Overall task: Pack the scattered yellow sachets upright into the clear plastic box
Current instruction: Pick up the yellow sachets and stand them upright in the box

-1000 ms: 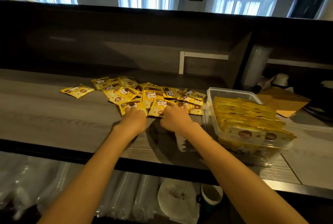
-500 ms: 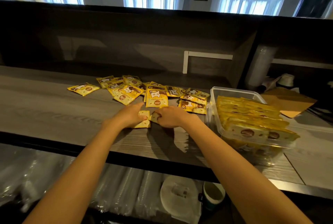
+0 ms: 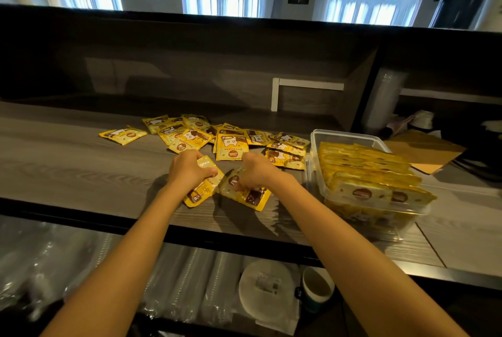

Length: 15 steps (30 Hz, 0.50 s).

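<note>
Your left hand (image 3: 190, 168) and right hand (image 3: 256, 171) each have fingers curled, pinching a yellow sachet (image 3: 202, 187) near you. They look light, floppy and slick: pinch by the sealed edges, then stand them in the clear box (image 3: 350, 137) at right.

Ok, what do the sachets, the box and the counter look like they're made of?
The sachet gripped by the left hand: thin glossy printed film, plastic or foil laminate; it shows glare and bends in the grip. The box: clear, rigid-looking plastic; the packed sachets show through its wall. The counter: matte grey wood-grain surface, laminate or real wood, I cannot tell which.
</note>
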### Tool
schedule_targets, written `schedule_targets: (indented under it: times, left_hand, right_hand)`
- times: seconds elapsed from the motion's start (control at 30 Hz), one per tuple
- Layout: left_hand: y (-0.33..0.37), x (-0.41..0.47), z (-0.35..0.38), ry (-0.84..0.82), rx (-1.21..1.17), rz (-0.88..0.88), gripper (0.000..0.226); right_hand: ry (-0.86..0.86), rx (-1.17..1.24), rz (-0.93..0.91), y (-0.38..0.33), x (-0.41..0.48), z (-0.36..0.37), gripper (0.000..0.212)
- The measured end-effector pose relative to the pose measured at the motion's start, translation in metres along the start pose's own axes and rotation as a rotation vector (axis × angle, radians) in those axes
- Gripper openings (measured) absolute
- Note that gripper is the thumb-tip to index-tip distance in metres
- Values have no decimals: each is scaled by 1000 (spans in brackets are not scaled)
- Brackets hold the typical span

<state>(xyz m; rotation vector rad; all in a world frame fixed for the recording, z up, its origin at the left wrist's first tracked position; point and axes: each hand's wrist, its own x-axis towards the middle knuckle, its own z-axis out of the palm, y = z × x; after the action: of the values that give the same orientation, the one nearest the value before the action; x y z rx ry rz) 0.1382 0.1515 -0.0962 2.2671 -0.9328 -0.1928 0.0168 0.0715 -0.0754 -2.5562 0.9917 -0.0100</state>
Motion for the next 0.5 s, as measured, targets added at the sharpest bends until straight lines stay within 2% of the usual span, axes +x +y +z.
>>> schedule_targets:
  times: [0.1,0.23,0.3,0.43,0.5]
  left_hand:
    - [7,-4,-9,66,-142,0,27]
    - [22,-4,-22,141,-298,38,39]
    - [30,-4,-29,182,-369,83,42]
    - [48,-8,-36,275,-504,252,31]
    - [61,-9,-37,316,-542,311,26]
  right_hand:
    - [102,22,35,0,-5,-5,47]
    - [282,101,16,-4,-11,-19,27]
    - [380,173,5,-7,-17,-32,29]
    - [611,304,-72,-4,-36,-62,47]
    - [723,275,-100,3,-45,-77,37]
